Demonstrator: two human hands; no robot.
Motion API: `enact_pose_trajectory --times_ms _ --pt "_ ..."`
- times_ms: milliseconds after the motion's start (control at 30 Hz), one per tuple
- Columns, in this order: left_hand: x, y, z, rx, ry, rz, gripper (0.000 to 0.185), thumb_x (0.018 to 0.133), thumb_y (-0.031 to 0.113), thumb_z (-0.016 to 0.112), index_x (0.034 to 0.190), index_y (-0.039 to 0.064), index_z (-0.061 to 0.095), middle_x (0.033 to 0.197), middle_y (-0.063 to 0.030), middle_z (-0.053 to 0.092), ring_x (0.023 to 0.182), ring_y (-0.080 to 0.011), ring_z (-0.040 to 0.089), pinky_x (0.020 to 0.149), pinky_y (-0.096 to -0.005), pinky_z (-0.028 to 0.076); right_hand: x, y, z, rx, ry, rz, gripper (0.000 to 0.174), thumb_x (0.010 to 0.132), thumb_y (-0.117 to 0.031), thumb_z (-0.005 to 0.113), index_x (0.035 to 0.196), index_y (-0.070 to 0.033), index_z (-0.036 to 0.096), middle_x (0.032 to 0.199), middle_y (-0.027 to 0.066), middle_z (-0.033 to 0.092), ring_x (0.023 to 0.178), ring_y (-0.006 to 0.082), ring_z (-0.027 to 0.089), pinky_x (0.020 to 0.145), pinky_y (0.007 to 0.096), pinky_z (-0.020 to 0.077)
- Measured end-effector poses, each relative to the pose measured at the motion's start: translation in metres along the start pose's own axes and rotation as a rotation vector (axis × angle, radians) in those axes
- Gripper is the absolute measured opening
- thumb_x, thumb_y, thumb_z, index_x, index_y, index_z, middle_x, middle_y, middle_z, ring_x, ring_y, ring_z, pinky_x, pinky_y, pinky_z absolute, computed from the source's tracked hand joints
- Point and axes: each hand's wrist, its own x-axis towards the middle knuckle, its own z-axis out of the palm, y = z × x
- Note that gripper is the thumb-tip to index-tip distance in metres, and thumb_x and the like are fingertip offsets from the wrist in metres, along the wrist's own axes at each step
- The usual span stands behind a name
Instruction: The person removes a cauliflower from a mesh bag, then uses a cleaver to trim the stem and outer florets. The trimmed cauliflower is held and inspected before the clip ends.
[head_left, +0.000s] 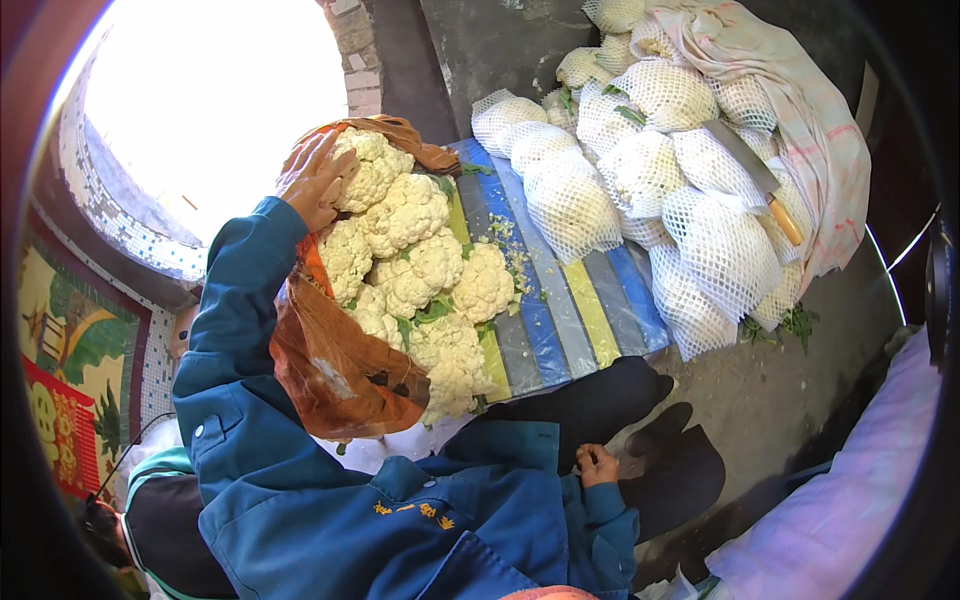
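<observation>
My left hand (319, 180), fingers spread, rests against a bare cauliflower head (367, 169) at the back of a pile. It grips nothing that I can see. Several more cauliflower heads (416, 270) are heaped at the mouth of an orange-brown mesh sack (337, 360), whose sides are folded down around them. Low beside my dark trouser leg, my right hand (598, 465) is loosely curled, and no object shows in it. A kitchen knife with a wooden handle (785, 219) lies across the netted cauliflowers, well away from both hands.
Cauliflowers in white foam nets (570, 202) are stacked on the right, partly under a pale cloth (821, 180). Crumbs and leaves dot the striped plastic sheet (592, 307). A person in a dark top (169, 517) is at lower left; a lilac cloth (832, 495) lies at lower right.
</observation>
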Motion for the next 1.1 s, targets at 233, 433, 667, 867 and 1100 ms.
enact_pose_trajectory --times_ms 233,433,667,867,1100 --pt "0.011 0.015 0.0 0.135 0.037 0.013 0.078 0.065 0.018 0.084 0.136 0.018 0.052 0.16 -0.0189 0.024 0.147 -0.041 0.025 0.118 -0.0506 0.028 0.0 0.001 -0.001 -0.006 0.011 -0.002 0.014 0.086 -0.011 0.07 0.091 0.001 0.071 0.072 0.0109 0.067 0.067 0.0164 0.063 0.065 0.0336 0.0523" --pt "0.016 0.03 -0.001 0.238 -0.144 -0.081 0.094 0.071 0.019 0.083 0.153 0.027 0.037 0.166 -0.0143 0.013 0.152 -0.0368 0.015 0.122 -0.0532 0.017 -0.001 -0.007 -0.002 -0.026 0.022 -0.001 0.015 0.088 -0.012 0.07 0.093 0.002 0.072 0.075 0.0092 0.069 0.069 0.0133 0.063 0.065 0.0311 0.0527" --pt "0.017 0.021 0.019 0.393 -0.073 -0.048 0.084 0.079 0.002 0.067 0.153 0.026 0.036 0.167 -0.0134 0.01 0.152 -0.0376 0.015 0.121 -0.0555 0.018 -0.002 -0.007 -0.002 -0.03 0.02 -0.008 0.016 0.088 -0.013 0.07 0.095 0.002 0.072 0.076 0.0097 0.07 0.07 0.0141 0.064 0.066 0.0322 0.0529" --pt "0.017 0.028 0.016 0.375 -0.053 -0.027 0.081 0.081 0.004 0.068 0.152 0.025 0.036 0.166 -0.0147 0.01 0.15 -0.0411 0.02 0.12 -0.0571 0.021 -0.002 -0.008 -0.002 -0.015 0.009 0.045 0.018 0.087 -0.014 0.07 0.095 0.002 0.072 0.077 0.0112 0.07 0.07 0.0154 0.065 0.066 0.0325 0.0533" --pt "0.02 0.032 0.01 0.393 -0.092 -0.077 0.078 0.084 0.006 0.067 0.152 0.025 0.035 0.164 -0.0165 0.018 0.147 -0.0419 0.025 0.118 -0.0577 0.025 -0.002 -0.004 -0.001 0.027 0.004 0.021 0.016 0.086 -0.01 0.07 0.095 0.002 0.072 0.076 0.0118 0.07 0.07 0.0155 0.065 0.067 0.0324 0.0534"
